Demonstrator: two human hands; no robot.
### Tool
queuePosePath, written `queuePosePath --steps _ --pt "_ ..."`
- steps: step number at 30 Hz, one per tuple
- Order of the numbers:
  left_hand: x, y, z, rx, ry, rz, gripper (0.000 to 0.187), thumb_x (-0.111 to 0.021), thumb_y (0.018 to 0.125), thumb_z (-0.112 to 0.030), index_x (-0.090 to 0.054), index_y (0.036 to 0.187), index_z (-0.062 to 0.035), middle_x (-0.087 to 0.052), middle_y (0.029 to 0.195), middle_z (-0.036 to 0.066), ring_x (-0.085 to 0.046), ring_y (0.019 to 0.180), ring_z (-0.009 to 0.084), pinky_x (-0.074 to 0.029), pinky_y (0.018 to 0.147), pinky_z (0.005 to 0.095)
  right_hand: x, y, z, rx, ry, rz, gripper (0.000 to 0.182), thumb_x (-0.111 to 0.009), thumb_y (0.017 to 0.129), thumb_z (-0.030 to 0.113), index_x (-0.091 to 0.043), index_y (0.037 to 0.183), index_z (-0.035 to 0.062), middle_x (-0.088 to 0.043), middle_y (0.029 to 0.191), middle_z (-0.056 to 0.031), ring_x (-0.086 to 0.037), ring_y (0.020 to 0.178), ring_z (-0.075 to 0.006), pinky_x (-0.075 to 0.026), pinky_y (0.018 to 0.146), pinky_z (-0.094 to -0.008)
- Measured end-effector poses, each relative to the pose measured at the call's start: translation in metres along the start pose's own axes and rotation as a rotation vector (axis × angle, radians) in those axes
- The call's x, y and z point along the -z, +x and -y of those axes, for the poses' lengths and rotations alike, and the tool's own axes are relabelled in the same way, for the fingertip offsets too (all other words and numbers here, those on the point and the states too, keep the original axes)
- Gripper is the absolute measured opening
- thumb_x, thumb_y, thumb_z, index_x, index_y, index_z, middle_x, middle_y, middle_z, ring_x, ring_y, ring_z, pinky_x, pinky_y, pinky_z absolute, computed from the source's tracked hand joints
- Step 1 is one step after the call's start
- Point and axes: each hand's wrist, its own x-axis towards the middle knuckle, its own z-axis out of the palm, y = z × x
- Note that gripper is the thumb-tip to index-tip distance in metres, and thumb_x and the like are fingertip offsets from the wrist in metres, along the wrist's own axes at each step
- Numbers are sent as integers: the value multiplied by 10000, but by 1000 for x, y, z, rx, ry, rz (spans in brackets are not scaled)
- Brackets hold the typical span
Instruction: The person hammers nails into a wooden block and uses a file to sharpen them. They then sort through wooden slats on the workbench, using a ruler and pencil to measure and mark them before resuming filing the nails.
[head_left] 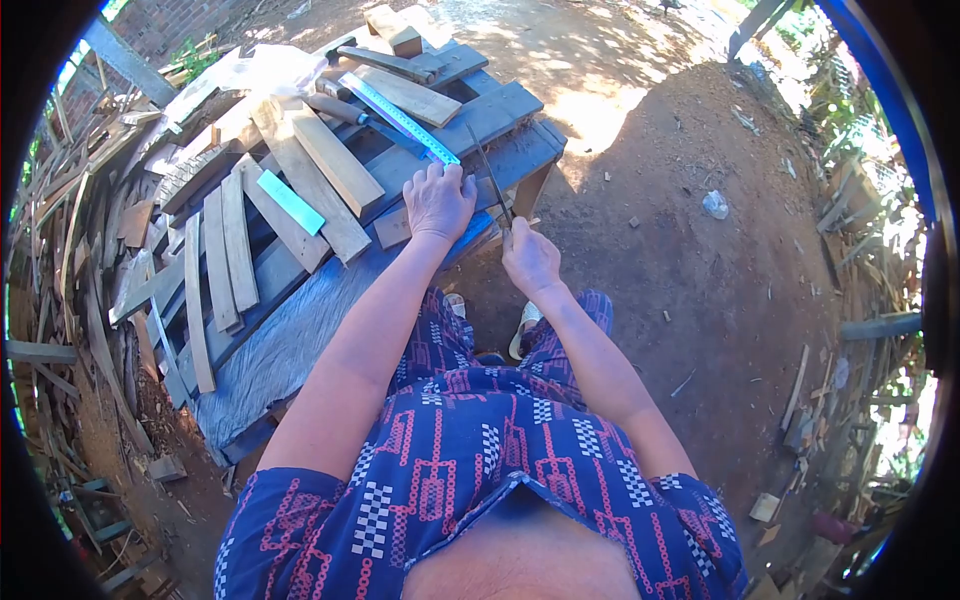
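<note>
My left hand [440, 203], fingers curled, presses down on a short piece of wood [394, 229] at the near right edge of the slatted wooden table [507, 105]. Most of that piece is hidden beneath the hand. In my right hand [531, 260], just off the table edge, is the handle of a hand saw [489, 172]. Its long thin blade shows nearly edge-on and points away from me, beside my left fingers. A bluish-white ruler [400, 117] lies just beyond my left hand. Beside it rests a tool with a rounded wooden handle [338, 108] and a dark blade.
A hammer [385, 63] and several loose boards [335, 160] lie on the table, with a pale turquoise strip [291, 202] among them. Scrap wood [110, 250] is heaped at the left. A crumpled clear plastic piece [715, 205] lies on the dirt ground at right.
</note>
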Motion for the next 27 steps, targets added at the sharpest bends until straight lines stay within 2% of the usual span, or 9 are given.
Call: queuePosePath --steps 2,7,12,14,16,18,20,23,27 --pt "0 1 1 -4 1 -10 217 -603 880 -317 -662 946 -120 -623 954 83 -573 954 278 -402 855 428 5 -28 -4 15 0 -15 184 -483 940 212 -503 909 31 -641 719 -231 -644 715 -428 -490 647 -528" --pt "0 0 -2 4 -9 6 233 -600 887 -329 -653 935 -107 -624 921 87 -582 958 293 -410 855 434 31 -96 -6 -137 20 200 192 -477 948 227 -489 932 36 -637 712 -237 -638 712 -445 -480 653 -553" --pt "-4 0 -2 -18 1 -44 227 -598 885 -321 -660 951 -113 -626 945 87 -580 963 290 -409 856 433 5 -10 -3 -5 38 6 180 -466 937 208 -502 931 32 -643 749 -248 -636 754 -456 -479 681 -550" --pt "-1 1 1 -6 9 -23 218 -597 881 -314 -665 956 -120 -625 955 84 -577 963 286 -406 853 430 4 12 3 -11 20 32 176 -471 931 203 -505 932 30 -645 758 -249 -638 763 -452 -481 685 -544" --pt "-1 0 -1 -7 11 -24 219 -598 881 -315 -663 955 -120 -625 954 86 -576 959 288 -406 851 432 6 7 4 -23 -8 66 172 -476 926 198 -507 932 28 -647 767 -250 -640 772 -449 -482 689 -539" --pt "-2 0 -1 -5 -1 -26 219 -598 881 -314 -663 956 -120 -625 953 86 -576 957 287 -405 851 433 11 -25 -1 5 49 11 179 -480 933 210 -505 932 33 -647 748 -242 -641 752 -447 -483 678 -545" --pt "-2 -1 -1 -5 -15 -27 219 -598 881 -314 -663 957 -120 -625 953 87 -576 954 286 -404 851 433 18 -69 -10 -71 11 101 190 -483 942 226 -506 942 37 -641 723 -239 -639 726 -451 -479 661 -556" --pt "2 -2 -1 -2 -21 19 246 -598 889 -331 -655 959 -102 -626 941 93 -579 971 296 -409 862 439 28 -94 -12 -138 8 180 205 -480 953 244 -503 952 40 -634 702 -237 -633 699 -457 -470 643 -571" --pt "-1 1 -2 -12 -5 -19 252 -595 892 -334 -658 965 -101 -630 954 98 -579 980 296 -411 861 441 9 -12 -2 -14 55 19 184 -482 927 208 -519 925 27 -646 768 -251 -642 786 -442 -477 709 -543"
